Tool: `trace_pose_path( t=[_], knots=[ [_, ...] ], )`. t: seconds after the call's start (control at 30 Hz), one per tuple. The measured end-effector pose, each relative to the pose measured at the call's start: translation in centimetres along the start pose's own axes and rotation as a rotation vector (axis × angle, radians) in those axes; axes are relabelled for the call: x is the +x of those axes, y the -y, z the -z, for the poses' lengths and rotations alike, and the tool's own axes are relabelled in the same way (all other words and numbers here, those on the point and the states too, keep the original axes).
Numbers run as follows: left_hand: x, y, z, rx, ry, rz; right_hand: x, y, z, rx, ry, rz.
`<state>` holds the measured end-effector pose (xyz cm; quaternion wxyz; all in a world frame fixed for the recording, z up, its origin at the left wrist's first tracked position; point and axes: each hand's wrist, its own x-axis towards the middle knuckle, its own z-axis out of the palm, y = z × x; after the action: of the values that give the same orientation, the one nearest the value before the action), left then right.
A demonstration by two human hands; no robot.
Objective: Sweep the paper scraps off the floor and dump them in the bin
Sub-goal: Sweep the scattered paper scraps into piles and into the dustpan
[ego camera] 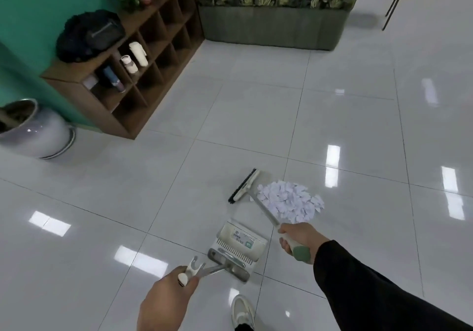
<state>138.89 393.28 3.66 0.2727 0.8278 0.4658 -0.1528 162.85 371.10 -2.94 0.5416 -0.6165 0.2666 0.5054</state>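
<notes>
- My right hand [298, 241], in a black sleeve [378, 287], has its fingers wrapped round the green-and-white grip of the broom [258, 202]; the metal shaft slants up and to the left from the fist.
- The broom head [244, 186], white-backed with dark bristles, rests on the floor [230, 115] just left of the paper scraps, bristles turned away from the heap.
- The paper scraps [290, 200] lie gathered in one dense white pile on a tile; the shaft runs along the pile's left edge.
- My left hand [166, 297] grips the upper end of the dustpan handle [204, 270], fingers curled round it, a white clip projecting above the thumb.
- The dustpan [239, 247], pale with a comb-toothed rim and labels on its body, stands on the floor between my two hands, near the pile but apart from it.
- One white sneaker [242, 311] shows at the lower edge, just below the dustpan.
- A brown cubby shelf [143, 79] stands against the teal wall [33, 10]; bottles [133, 59] sit in its upper compartments and a black bag [89, 36] lies on top.
- A glazed ceramic pot [38, 131] stands at the far left; a grey planter [271, 27] of foliage stands at the back.
</notes>
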Motion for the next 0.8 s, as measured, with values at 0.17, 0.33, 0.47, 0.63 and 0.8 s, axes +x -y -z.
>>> trace_pose_path(
  t=[0.17,0.33,0.47,0.63,0.8],
  knots=[
    [5.8,-2.1,2.1,0.080,0.046,-0.079,2.4,1.1,1.0,0.004,-0.070,-0.122],
    [8.8,-6.0,1.3,0.187,0.148,-0.183,0.4,-0.4,6.5,0.076,-0.139,-0.182],
    [8.4,-8.0,0.5,0.215,0.188,-0.228,-1.7,-2.6,11.1,0.116,-0.192,-0.211],
    [5.1,-11.9,-2.2,0.220,0.218,-0.281,-6.1,-7.2,18.9,0.193,-0.260,-0.224],
    [1.2,-14.7,-4.9,0.195,0.183,-0.322,-10.5,-11.0,26.5,0.177,-0.317,-0.218]
  ],
)
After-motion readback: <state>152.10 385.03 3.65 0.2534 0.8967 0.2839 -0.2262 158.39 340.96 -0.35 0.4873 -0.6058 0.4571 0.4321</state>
